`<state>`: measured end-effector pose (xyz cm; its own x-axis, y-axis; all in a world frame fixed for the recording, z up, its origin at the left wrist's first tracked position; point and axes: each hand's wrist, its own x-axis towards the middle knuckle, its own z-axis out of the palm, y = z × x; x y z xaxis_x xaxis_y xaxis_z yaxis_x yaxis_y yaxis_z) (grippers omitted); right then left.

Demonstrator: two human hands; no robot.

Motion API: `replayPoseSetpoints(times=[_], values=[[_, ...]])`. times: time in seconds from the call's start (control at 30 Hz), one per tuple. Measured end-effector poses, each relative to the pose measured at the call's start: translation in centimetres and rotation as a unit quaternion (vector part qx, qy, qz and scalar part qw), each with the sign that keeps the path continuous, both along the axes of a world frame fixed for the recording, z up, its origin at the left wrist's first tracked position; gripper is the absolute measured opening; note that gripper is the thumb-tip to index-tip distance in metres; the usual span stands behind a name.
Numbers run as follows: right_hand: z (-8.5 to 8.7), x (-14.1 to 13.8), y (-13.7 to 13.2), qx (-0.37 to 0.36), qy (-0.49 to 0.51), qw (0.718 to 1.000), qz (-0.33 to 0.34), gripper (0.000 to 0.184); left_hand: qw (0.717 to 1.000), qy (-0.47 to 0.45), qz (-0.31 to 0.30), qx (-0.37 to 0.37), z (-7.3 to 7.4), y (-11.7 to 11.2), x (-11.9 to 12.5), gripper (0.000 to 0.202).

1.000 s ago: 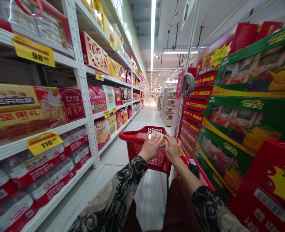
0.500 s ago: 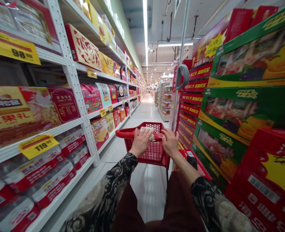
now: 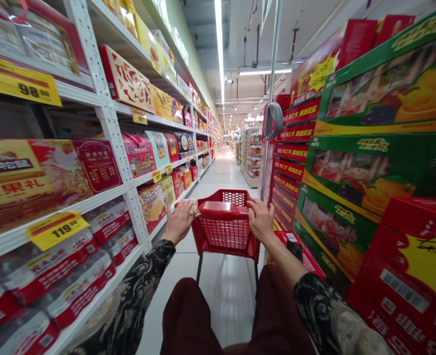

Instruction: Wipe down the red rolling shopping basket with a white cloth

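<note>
A red shopping cart (image 3: 223, 231) stands in front of my knees, its handle bar (image 3: 223, 209) running across toward me. At the bar's left end, my left hand (image 3: 180, 219) is closed around a crumpled whitish cloth (image 3: 194, 210), pressing it to the handle. My right hand (image 3: 261, 219) grips the right end of the same bar, fingers curled over the top. Between the two hands the middle of the handle shows uncovered. Mesh walls of the basket are visible beyond and below it.
White shelving (image 3: 127, 236) with boxed goods and yellow price tags lines the left side. Stacked green boxes (image 3: 365, 162) and red cartons (image 3: 398, 276) rise close on the right, near a metal pole (image 3: 275, 64). A tiled aisle (image 3: 223, 170) stretches ahead between them.
My left hand has slid leftward along the handle with the cloth, from near the middle to the left end. My right hand has stayed in place.
</note>
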<state>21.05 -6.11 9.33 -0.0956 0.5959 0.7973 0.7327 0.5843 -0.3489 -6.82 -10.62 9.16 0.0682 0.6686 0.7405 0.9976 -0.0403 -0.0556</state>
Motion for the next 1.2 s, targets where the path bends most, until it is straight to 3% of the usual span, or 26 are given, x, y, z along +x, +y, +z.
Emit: replayPoseSetpoints(times=[0.07, 0.27, 0.37, 0.47, 0.6, 0.67, 0.77, 0.9, 1.0, 1.07, 1.2], values=[[0.0, 0.0, -0.1, 0.000, 0.006, 1.000, -0.001, 0.031, 1.000, 0.001, -0.015, -0.002, 0.1, 0.1, 1.0, 0.038], [0.2, -0.6, -0.5, 0.008, -0.007, 1.000, 0.013, 0.031, 0.989, 0.048, -0.139, -0.022, 1.2, 1.4, 10.3, 0.038], [0.3, -0.8, -0.6, 0.016, -0.012, 1.000, 0.020, 0.032, 0.982, 0.065, -0.173, -0.024, 1.5, 1.7, 12.5, 0.037], [0.2, -0.5, -0.5, 0.010, -0.004, 1.000, 0.018, 0.031, 0.984, 0.057, -0.165, -0.035, 1.5, 1.3, 10.7, 0.037], [0.0, 0.2, -0.4, -0.004, 0.017, 1.000, 0.010, 0.031, 0.993, -0.019, -0.098, -0.058, 1.8, 0.8, 6.4, 0.038], [-0.1, 0.4, -0.3, -0.003, 0.021, 1.000, 0.009, 0.031, 0.993, -0.063, -0.071, -0.067, 2.1, 0.8, 5.8, 0.038], [-0.1, 0.3, -0.2, 0.006, 0.020, 1.000, 0.011, 0.031, 0.990, -0.081, -0.084, -0.079, 2.5, 1.1, 7.9, 0.036], [0.0, -0.1, -0.2, 0.020, 0.018, 0.999, 0.018, 0.032, 0.983, -0.018, -0.159, -0.085, 2.2, 1.2, 12.8, 0.037], [0.1, -0.4, -0.4, 0.027, 0.016, 0.999, 0.026, 0.031, 0.981, 0.016, -0.177, -0.071, 1.7, 1.1, 13.9, 0.039], [0.1, -0.5, -0.4, 0.030, 0.017, 0.999, 0.029, 0.031, 0.981, 0.037, -0.179, -0.064, 1.4, 0.9, 12.7, 0.040], [-0.1, -0.3, -0.3, 0.023, 0.027, 0.999, 0.030, 0.031, 0.990, 0.015, -0.125, -0.057, 1.3, 0.5, 7.6, 0.038]])
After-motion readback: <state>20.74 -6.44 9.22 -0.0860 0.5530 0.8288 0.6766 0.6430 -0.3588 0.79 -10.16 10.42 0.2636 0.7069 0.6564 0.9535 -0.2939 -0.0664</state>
